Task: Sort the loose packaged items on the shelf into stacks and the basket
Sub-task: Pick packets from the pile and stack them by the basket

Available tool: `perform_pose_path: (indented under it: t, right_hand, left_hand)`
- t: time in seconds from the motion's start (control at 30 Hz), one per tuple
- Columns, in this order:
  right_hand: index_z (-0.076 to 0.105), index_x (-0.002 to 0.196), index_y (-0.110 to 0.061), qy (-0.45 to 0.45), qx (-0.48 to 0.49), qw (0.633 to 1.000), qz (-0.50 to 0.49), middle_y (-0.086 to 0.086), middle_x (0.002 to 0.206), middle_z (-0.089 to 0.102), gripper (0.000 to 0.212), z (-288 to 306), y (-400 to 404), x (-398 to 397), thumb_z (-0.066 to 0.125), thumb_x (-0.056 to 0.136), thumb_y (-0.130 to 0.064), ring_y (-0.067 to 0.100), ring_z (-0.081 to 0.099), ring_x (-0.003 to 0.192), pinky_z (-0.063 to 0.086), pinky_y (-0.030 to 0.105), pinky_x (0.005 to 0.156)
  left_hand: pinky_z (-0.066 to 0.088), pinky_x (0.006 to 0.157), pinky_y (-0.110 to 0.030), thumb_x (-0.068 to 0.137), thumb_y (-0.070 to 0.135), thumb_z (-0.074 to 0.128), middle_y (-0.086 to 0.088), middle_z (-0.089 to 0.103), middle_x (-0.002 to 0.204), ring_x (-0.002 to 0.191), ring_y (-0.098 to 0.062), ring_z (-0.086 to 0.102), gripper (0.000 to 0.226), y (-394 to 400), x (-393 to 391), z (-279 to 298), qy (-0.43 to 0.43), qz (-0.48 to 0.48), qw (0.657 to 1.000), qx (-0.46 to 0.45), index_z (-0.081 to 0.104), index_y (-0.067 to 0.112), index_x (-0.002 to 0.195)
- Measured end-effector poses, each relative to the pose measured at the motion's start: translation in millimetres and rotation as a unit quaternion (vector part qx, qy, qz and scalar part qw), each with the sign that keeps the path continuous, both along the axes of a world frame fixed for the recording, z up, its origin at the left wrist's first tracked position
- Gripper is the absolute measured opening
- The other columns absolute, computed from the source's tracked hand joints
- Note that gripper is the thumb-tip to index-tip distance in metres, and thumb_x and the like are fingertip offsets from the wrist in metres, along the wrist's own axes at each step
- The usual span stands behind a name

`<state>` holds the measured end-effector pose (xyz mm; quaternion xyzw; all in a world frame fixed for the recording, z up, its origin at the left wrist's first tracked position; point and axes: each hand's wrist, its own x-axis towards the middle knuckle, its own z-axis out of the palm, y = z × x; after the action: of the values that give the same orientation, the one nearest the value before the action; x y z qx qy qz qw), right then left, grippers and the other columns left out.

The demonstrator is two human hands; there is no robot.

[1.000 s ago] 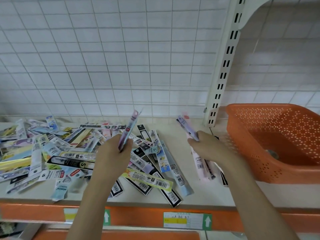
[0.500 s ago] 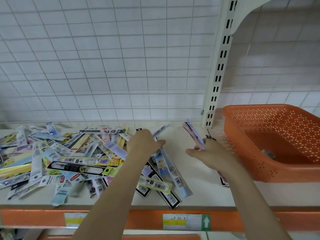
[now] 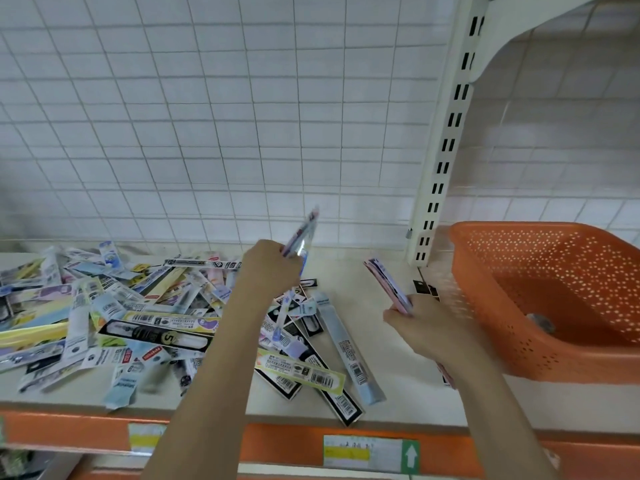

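1. Left hand grips one narrow packet clear of the pile, tilted up toward the right. Likely lifted so it can be passed over or checked against the bundle.
2. Right hand is clenched round a bundle of pink-edged packets, fanned upward. Reads as a collecting stack, kept in the hand so matching items can be added.
3. Loose pile of packets lies across the left and middle of the shelf, overlapping, unsorted. Most of the task looks undone.
4. A few long packets, e.g. a pale blue one, lie near the front edge between the arms.
5. Orange basket sits at the right of the shelf, just beside the right hand, handy for drop-offs. One small grey item is inside; cannot tell what.
6. Slotted upright stands behind the basket's left corner.
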<state>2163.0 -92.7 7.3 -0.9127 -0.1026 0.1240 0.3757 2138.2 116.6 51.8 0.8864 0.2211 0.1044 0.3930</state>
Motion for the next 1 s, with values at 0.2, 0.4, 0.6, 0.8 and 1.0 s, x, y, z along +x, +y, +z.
perform_pose_path:
  t: [0.2, 0.4, 0.6, 0.8, 1.0]
  right_hand:
    - [0.053, 0.076, -0.014, -0.002, 0.029, 0.999, 0.017, 0.005, 0.07, 0.056, 0.019, -4.8, 20.8, -5.0, 0.049, 0.09, -0.025, 0.02, 0.049, 0.061, 0.039, 0.028, 0.06]
    - [0.045, 0.067, -0.016, -0.016, -0.046, 0.996, 0.08, -0.005, 0.058, 0.043, 0.035, -12.7, 42.1, -16.2, 0.061, 0.085, -0.042, 0.01, 0.039, 0.048, 0.031, 0.02, 0.047]
    - [0.055, 0.086, -0.011, -0.014, -0.091, 0.993, 0.074, 0.001, 0.079, 0.06, 0.032, -21.4, 51.3, -17.6, 0.07, 0.077, -0.038, 0.018, 0.06, 0.069, 0.049, 0.031, 0.063]
    - [0.054, 0.091, -0.009, -0.033, -0.075, 0.996, 0.047, 0.005, 0.082, 0.061, 0.013, -14.6, 44.8, -10.2, 0.051, 0.087, -0.021, 0.022, 0.06, 0.075, 0.042, 0.03, 0.059]
    - [0.054, 0.097, -0.008, -0.049, -0.009, 0.999, 0.017, 0.01, 0.09, 0.066, 0.017, 0.9, 41.9, -10.2, 0.046, 0.089, -0.021, 0.026, 0.062, 0.082, 0.044, 0.031, 0.064]
  left_hand:
    - [0.023, 0.029, -0.009, 0.093, 0.017, 0.049, 0.015, 0.055, 0.034, 0.024, -0.006, 0.028, 0.029, 3.4, -48.1, 10.8, -0.161, 0.071, 0.977, -0.121, 0.067, -0.005, 0.093]
    - [0.023, 0.048, -0.024, 0.097, 0.03, 0.044, -0.004, 0.028, 0.034, 0.044, -0.016, 0.029, 0.036, 16.1, -72.8, -12.8, -0.168, 0.12, 0.964, -0.167, 0.069, 0.006, 0.087]
    - [0.036, 0.055, -0.025, 0.088, 0.026, 0.061, -0.011, 0.054, 0.063, 0.056, -0.021, 0.046, 0.022, 34.7, -90.0, -24.7, -0.18, 0.121, 0.974, -0.059, 0.062, 0.007, 0.076]
    - [0.043, 0.06, -0.027, 0.087, 0.022, 0.064, -0.009, 0.063, 0.086, 0.073, -0.025, 0.058, 0.028, 46.2, -95.9, -29.5, -0.161, 0.131, 0.976, -0.065, 0.054, 0.013, 0.111]
    - [0.025, 0.051, -0.028, 0.091, 0.019, 0.056, -0.016, 0.038, 0.057, 0.054, -0.022, 0.032, 0.035, 43.4, -96.3, -29.2, -0.116, 0.107, 0.986, -0.055, 0.044, -0.002, 0.067]
